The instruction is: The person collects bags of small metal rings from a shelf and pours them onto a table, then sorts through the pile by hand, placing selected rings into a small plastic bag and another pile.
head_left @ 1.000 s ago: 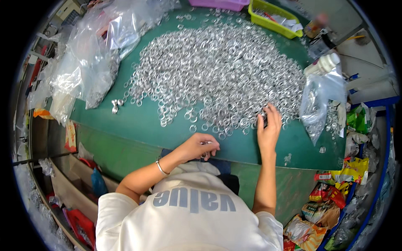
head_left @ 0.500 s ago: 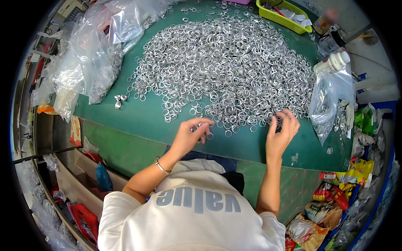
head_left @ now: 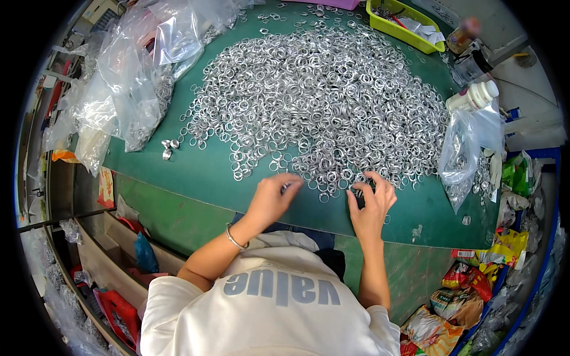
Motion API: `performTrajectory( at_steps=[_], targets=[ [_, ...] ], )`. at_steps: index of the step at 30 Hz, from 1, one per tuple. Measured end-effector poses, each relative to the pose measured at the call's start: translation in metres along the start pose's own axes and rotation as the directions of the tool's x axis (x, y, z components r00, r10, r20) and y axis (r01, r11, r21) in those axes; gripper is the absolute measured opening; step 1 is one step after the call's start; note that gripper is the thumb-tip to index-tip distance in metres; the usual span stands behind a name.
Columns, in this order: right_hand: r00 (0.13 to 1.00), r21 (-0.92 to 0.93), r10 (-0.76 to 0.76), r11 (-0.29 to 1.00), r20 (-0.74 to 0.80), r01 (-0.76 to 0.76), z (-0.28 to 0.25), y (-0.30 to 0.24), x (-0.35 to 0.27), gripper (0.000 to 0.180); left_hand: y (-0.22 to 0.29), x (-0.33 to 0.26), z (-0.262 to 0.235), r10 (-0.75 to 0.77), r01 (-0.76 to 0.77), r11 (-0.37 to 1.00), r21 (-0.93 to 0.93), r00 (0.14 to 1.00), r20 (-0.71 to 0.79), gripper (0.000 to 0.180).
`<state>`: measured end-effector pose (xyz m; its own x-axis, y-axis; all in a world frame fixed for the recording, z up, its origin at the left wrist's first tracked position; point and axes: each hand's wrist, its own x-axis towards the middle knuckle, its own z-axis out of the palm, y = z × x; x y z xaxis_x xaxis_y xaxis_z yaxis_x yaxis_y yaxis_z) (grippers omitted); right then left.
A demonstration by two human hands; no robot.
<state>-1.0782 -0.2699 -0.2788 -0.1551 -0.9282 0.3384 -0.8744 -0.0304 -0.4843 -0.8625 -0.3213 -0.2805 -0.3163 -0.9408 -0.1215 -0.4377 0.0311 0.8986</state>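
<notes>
A broad heap of silver metal rings (head_left: pixel 332 101) covers much of the green table (head_left: pixel 196 178). At the heap's near edge, my left hand (head_left: pixel 273 202) is curled, thumb against the bent fingers. A few rings show inside its grip, partly hidden and blurred. A metal bangle circles that wrist. My right hand (head_left: pixel 374 207) rests at the near rim of the heap, thumb and bent fingers apart. Rings show in the gap between its thumb and forefinger; whether they are gripped is not plain. One loose ring (head_left: pixel 387 219) lies by the outer side of this hand.
Clear plastic bags (head_left: pixel 127 89) with metal parts stand at the left. Several shiny pieces (head_left: pixel 169 148) lie nearby. A yellow-green tray (head_left: pixel 404 26) sits at the far right. A white bottle (head_left: pixel 473 96) and a small bag (head_left: pixel 460 151) line the right side.
My right hand has moved left and toward me, closer to my left hand. My left hand stays near the same spot, its fingers turned slightly inward. The view has shifted slightly.
</notes>
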Motion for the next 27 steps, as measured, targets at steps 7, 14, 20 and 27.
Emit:
performTrajectory(
  at_steps=[7, 14, 20, 27],
  targets=[
    [0.996, 0.154, -0.072, 0.985, -0.047, 0.078, 0.012, -0.008, 0.03, 0.019, 0.008, 0.012, -0.011, -0.228, 0.594, -0.21, -0.777, 0.743, 0.63, 0.042],
    [0.993, 0.115, -0.112, 0.987, -0.034, 0.115, 0.015, -0.016, 0.027, 0.016, 0.013, 0.004, -0.001, 0.003, 0.554, -0.368, -0.747, 0.804, 0.595, 0.038],
    [0.927, 0.924, 0.35, 0.294, 0.134, -0.245, 0.023, -0.055, -0.008, 0.032, 0.023, 0.003, 0.01, -0.138, 0.462, -0.367, -0.808, 0.832, 0.538, 0.032],
    [0.809, 0.921, 0.456, -0.289, 0.371, -0.26, 0.035, -0.091, -0.002, 0.05, 0.047, -0.005, 0.041, 0.177, -0.122, 0.748, -0.652, 0.984, 0.019, 0.04]
  ],
)
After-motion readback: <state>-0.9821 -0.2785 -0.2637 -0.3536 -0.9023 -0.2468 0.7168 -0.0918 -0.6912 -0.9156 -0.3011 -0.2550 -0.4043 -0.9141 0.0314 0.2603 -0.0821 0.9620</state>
